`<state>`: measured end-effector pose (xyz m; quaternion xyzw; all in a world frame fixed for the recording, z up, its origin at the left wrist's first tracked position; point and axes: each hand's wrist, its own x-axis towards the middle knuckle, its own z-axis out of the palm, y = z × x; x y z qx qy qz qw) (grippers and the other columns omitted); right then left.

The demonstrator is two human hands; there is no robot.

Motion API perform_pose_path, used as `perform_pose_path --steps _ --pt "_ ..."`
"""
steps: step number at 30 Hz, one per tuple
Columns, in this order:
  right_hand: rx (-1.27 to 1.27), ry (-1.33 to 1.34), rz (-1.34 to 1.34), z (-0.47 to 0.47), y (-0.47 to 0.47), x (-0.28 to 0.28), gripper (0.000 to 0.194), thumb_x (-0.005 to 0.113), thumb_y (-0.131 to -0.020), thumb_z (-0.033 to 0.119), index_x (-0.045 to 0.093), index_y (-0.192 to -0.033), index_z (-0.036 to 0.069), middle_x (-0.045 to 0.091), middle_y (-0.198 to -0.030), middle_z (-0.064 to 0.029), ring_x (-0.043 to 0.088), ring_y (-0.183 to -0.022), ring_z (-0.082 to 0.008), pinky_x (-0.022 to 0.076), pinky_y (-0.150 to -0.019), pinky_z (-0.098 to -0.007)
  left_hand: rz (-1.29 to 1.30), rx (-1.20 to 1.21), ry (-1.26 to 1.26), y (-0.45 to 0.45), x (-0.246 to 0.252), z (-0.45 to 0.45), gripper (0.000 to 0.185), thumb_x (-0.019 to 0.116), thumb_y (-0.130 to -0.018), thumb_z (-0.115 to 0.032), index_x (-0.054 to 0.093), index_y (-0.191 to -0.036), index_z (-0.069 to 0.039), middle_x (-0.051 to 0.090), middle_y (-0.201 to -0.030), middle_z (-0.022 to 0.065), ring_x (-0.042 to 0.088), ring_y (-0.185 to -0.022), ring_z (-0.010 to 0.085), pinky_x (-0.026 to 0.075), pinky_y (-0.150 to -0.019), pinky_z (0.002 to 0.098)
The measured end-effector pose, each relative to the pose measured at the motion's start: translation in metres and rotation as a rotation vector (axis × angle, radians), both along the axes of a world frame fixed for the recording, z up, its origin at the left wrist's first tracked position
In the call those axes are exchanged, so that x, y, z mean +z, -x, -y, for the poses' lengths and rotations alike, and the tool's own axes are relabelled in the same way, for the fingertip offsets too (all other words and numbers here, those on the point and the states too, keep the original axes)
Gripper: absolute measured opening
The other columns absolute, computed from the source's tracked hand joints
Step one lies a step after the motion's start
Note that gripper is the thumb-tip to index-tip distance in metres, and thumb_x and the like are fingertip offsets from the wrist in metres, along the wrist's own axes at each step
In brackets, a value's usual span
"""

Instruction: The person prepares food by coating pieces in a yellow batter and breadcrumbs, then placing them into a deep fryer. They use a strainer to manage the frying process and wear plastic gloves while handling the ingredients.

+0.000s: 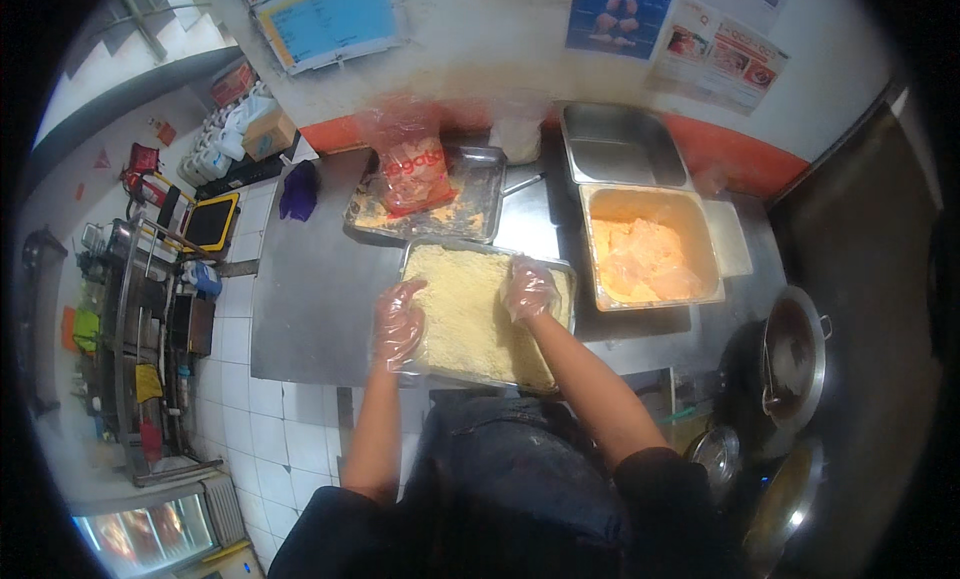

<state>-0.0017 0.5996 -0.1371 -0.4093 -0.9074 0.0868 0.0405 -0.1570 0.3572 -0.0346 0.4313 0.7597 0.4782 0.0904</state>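
Observation:
A shallow metal tray (574,282) lies before me at the table's front edge, with an even layer of pale yellow crumbs or breading (465,316) in it. My left hand (399,324), in a clear plastic glove, grips the tray's left rim, its thumb over the crumbs. Gloved the same way, my right hand (531,288) is curled at the crumbs near the tray's far right corner. Its fingertips are hidden, so I cannot tell whether it holds anything. To the right stands a deep metal pan (656,306) holding an orange-tinted mixture (645,252) and what looks like clear plastic.
Behind the tray, a crumb-strewn baking tray (480,192) carries a printed plastic bag (415,174). A second deep pan (626,147) stands against the wall. Purple cloth (299,190) lies on the steel table (315,301). A large wok-like pan (795,357) is at the right.

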Motion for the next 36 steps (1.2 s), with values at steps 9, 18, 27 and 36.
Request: perform_pose_path --steps 9,18,27,36 --pt "-0.093 0.073 0.159 0.002 0.019 0.052 0.038 0.068 -0.096 0.035 0.07 -0.123 0.008 0.072 -0.116 -0.0143 0.073 -0.109 -0.0273 0.0591 -0.093 -0.0427 -0.098 -0.154 0.028 0.032 -0.036 -0.048 0.042 0.061 -0.088 -0.001 0.075 -0.126 -0.013 0.075 -0.121 0.01 0.066 -0.112 0.032 0.052 -0.102 0.0405" --pt "-0.169 -0.025 0.065 0.007 0.017 0.021 0.033 0.078 -0.083 0.041 0.077 -0.104 0.015 0.075 -0.098 -0.0141 0.073 -0.09 -0.0315 0.0567 -0.083 -0.0462 -0.773 -0.267 0.472 0.048 -0.098 -0.138 0.019 0.058 -0.1 -0.023 0.072 -0.098 -0.01 0.071 -0.087 0.0072 0.069 -0.088 0.0263 0.056 -0.08 0.0401" --pt "-0.06 0.152 -0.478 0.044 -0.062 0.103 0.042 0.083 -0.077 0.035 0.076 -0.108 0.009 0.072 -0.088 -0.0136 0.07 -0.085 -0.0302 0.0555 -0.079 -0.0465 -0.54 -0.418 0.507 0.07 -0.108 -0.158 0.02 0.065 -0.089 -0.022 0.076 -0.1 -0.009 0.077 -0.098 0.0142 0.072 -0.099 0.0343 0.051 -0.097 0.0476" --pt "-0.189 0.533 -0.434 0.035 -0.081 0.156 0.047 0.082 -0.079 0.039 0.078 -0.113 0.008 0.079 -0.101 -0.0158 0.075 -0.094 -0.032 0.058 -0.087 -0.0428 -0.537 -0.398 0.606 0.054 -0.08 -0.155 0.031 0.064 -0.087 -0.016 0.077 -0.116 -0.012 0.075 -0.118 0.0183 0.066 -0.123 0.0366 0.043 -0.114 0.0538"
